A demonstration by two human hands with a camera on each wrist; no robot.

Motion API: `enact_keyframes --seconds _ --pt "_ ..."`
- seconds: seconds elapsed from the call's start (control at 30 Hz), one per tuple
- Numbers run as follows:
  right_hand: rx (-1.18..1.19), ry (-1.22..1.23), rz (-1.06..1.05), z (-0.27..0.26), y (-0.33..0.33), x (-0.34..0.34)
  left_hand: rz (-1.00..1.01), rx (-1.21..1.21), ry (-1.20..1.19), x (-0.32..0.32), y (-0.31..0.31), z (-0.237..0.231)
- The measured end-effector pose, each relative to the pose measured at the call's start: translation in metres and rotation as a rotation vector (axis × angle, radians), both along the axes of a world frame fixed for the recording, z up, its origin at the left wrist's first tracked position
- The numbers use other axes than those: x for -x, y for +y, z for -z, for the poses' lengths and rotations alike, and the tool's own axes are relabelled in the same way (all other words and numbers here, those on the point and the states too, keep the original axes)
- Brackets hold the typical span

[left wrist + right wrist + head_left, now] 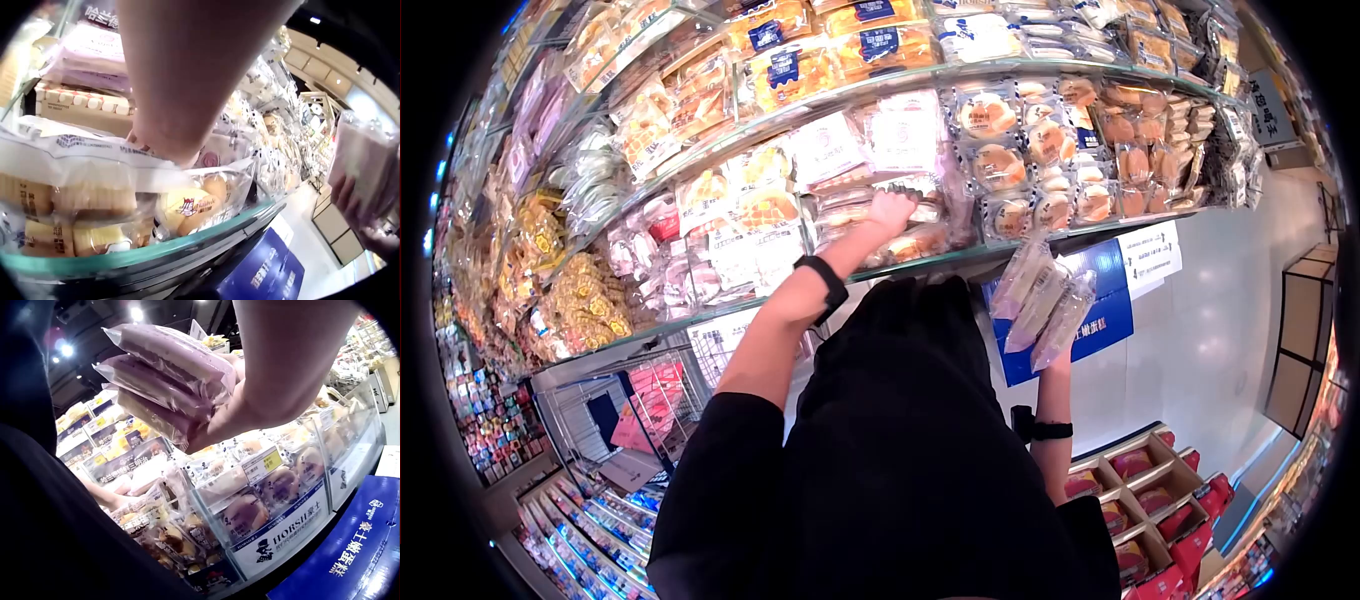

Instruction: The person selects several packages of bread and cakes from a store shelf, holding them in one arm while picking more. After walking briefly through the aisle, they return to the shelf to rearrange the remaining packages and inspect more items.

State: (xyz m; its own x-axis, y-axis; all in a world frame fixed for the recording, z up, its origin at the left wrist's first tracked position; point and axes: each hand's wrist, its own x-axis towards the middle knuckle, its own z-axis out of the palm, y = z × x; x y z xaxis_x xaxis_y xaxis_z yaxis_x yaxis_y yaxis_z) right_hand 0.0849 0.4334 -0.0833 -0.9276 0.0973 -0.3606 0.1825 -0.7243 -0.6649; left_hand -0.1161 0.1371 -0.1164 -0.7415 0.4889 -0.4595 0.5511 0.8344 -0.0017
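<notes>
Right wrist: purple packs [164, 381] (three) jut from right grip [222, 420].

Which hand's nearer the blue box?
Right. The right hand holds purple packets in front of the blue box in the head view; the left hand is farther, among packaged breads on the shelf.

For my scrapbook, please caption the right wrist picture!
Right hand holding three purple bread packs near a HORSH sign.

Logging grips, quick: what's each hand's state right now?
Left hand: can't be told, fingers mostly hidden.
Right hand: holding three wrapped packets.
</notes>
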Motion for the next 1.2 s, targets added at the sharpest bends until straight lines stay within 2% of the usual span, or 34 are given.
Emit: enact_keyframes --seconds 0.07,0.13,0.2,0.3,0.37,0.4,0.47,0.63,0.67,0.7,0.77,0.83,0.87,0.9,0.97,1.0,1.03,1.1,1.13,1.2 --pt "0.051 -0.014 -0.016 0.000 0.001 -0.003 0.017 -0.089 0.043 -0.001 -0.005 -0.015" --pt "0.074 -0.027 -0.023 0.001 0.002 -0.004 0.039 -0.180 0.091 -0.008 -0.017 -0.047" --pt "0.201 0.055 -0.045 -0.001 0.002 -0.004 0.057 -0.271 0.144 -0.013 -0.027 -0.083" --pt "0.169 0.049 -0.059 -0.002 0.002 0.003 -0.332 -0.713 -0.193 -0.013 -0.051 -0.114" --pt "0.134 0.040 -0.085 -0.005 0.000 0.011 -0.242 -0.992 -0.252 -0.008 -0.075 -0.099" --pt "0.106 0.036 -0.095 -0.008 -0.003 0.015 -0.254 -0.993 -0.240 -0.011 -0.075 -0.115" --pt "0.037 0.045 -0.115 -0.016 -0.010 0.027 -0.637 -1.070 -0.771 -0.019 -0.077 -0.146" --pt "-0.200 0.090 -0.158 -0.049 -0.041 0.056 -0.635 -1.083 -0.850 -0.033 -0.087 -0.144" --pt "-0.029 0.023 -0.176 -0.075 -0.050 0.058 -0.569 -1.058 -0.808 -0.034 -0.087 -0.141" --pt "-0.028 0.020 -0.177 -0.086 -0.057 0.058 -0.501 -1.031 -0.768 -0.035 -0.086 -0.138" --pt "-0.002 -0.044 -0.281 -0.102 -0.067 0.064 -0.507 -1.037 -0.789 -0.040 -0.075 -0.142" --pt "0.020 -0.106 -0.381 -0.108 -0.070 0.075 -0.632 -1.025 -0.907 -0.046 -0.061 -0.152" --pt "0.040 -0.031 -0.498 -0.100 -0.070 0.085 -0.722 -1.037 -0.976 -0.049 -0.057 -0.157" --pt "0.059 0.043 -0.616 -0.086 -0.070 0.095 -0.717 -1.038 -0.978 -0.048 -0.056 -0.152" --pt "0.107 0.032 -0.664 -0.056 -0.065 0.106 -0.616 -0.995 -0.977 -0.046 -0.057 -0.138" --pt "0.160 0.022 -0.714 -0.043 -0.064 0.107 -0.627 -0.984 -0.976 -0.046 -0.055 -0.144" --pt "0.160 0.023 -0.716 -0.034 -0.066 0.105 -0.629 -0.985 -0.975 -0.046 -0.053 -0.142" --pt "0.221 -0.200 -0.562 -0.019 -0.069 0.099 -0.670 -1.008 -0.963 -0.046 -0.050 -0.139" --pt "0.222 -0.198 -0.561 -0.014 -0.070 0.097 -0.669 -1.007 -0.962 -0.045 -0.049 -0.140" --pt "0.567 -0.146 -0.549 -0.006 -0.071 0.094 -0.773 -1.042 -1.083 -0.044 -0.048 -0.140"
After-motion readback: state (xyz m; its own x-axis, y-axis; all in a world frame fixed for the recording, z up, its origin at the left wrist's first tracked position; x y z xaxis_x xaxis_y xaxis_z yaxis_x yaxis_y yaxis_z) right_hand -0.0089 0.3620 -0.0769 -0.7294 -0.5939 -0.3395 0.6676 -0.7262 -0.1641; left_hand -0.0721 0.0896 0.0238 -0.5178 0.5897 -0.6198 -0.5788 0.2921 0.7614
